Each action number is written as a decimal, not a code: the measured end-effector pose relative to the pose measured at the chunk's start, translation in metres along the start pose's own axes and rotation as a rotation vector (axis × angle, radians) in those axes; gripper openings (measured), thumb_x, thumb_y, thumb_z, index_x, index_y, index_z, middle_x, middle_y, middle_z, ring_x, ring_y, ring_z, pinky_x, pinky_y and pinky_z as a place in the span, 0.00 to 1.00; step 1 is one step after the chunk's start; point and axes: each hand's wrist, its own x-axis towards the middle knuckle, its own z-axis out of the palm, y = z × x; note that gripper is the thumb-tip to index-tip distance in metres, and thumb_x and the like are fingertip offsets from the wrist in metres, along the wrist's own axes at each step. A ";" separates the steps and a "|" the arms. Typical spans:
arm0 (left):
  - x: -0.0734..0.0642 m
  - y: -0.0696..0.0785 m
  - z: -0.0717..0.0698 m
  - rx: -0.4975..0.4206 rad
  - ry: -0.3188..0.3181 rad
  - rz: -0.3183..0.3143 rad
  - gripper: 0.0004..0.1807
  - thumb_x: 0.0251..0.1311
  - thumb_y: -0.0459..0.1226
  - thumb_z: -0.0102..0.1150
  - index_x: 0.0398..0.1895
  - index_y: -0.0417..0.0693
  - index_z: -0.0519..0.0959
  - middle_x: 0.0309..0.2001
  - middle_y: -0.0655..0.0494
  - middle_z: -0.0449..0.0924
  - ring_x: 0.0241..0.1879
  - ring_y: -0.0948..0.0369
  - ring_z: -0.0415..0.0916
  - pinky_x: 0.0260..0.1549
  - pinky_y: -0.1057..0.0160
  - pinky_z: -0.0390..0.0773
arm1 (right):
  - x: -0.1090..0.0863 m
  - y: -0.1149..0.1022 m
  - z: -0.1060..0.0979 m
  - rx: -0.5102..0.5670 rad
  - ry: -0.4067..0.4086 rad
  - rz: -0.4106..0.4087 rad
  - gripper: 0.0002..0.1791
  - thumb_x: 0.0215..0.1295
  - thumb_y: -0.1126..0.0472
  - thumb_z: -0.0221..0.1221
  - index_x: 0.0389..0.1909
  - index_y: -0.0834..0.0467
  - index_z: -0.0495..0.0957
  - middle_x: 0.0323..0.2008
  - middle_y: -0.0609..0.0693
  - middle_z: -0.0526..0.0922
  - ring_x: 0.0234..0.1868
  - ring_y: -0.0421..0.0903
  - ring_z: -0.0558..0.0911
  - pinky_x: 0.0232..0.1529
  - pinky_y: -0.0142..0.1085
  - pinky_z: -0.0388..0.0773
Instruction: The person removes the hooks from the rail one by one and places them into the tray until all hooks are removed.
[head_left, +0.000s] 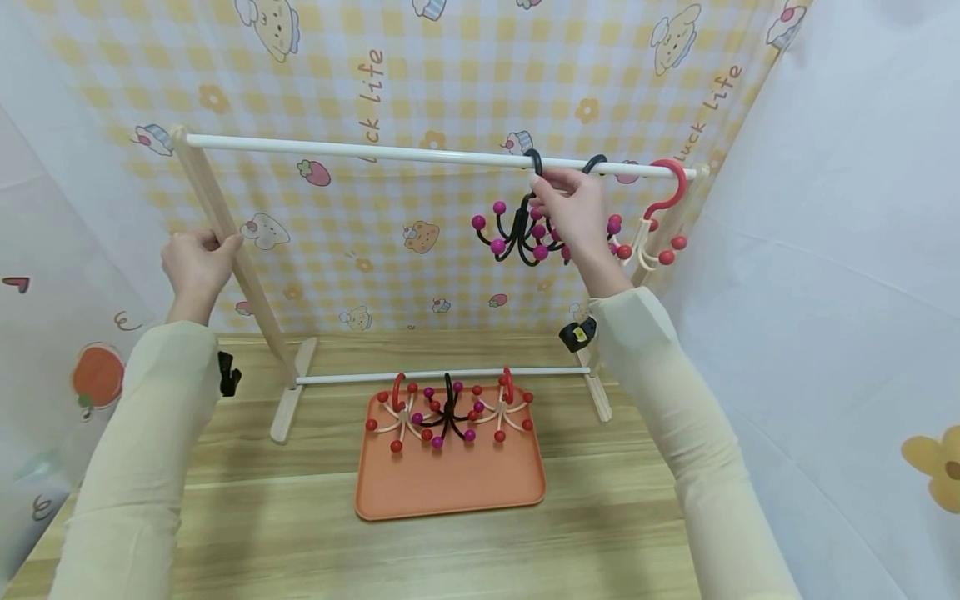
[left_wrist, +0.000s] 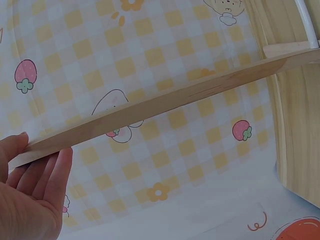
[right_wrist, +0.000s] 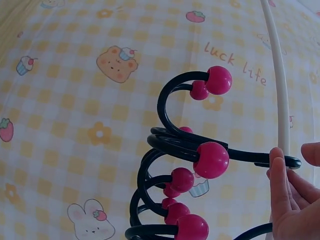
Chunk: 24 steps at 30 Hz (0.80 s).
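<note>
Checked cloth backdrop; right hand (head_left: 573,212) pinches black curled-arm hanger (head_left: 517,229).

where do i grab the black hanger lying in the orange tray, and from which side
Probably by its top hook: on the black hanger in the orange tray, the hook points toward the rack's lower rail, clear of the ball-tipped arms. Come from above at the far end; red-and-cream hangers crowd both sides.
</note>
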 end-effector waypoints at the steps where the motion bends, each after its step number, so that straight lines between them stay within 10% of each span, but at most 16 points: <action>1: 0.000 0.000 0.000 -0.002 -0.001 -0.001 0.28 0.60 0.49 0.44 0.45 0.30 0.74 0.44 0.41 0.75 0.55 0.46 0.58 0.52 0.50 0.57 | 0.001 -0.001 0.000 -0.002 0.001 0.002 0.16 0.57 0.57 0.58 0.45 0.61 0.77 0.37 0.54 0.81 0.31 0.44 0.80 0.35 0.32 0.75; 24: -0.001 0.001 -0.001 0.004 0.000 -0.018 0.28 0.60 0.49 0.45 0.46 0.31 0.74 0.43 0.44 0.77 0.53 0.46 0.62 0.49 0.52 0.61 | 0.005 -0.005 0.004 -0.005 -0.010 0.043 0.14 0.58 0.60 0.58 0.42 0.64 0.78 0.36 0.58 0.81 0.29 0.44 0.80 0.35 0.33 0.75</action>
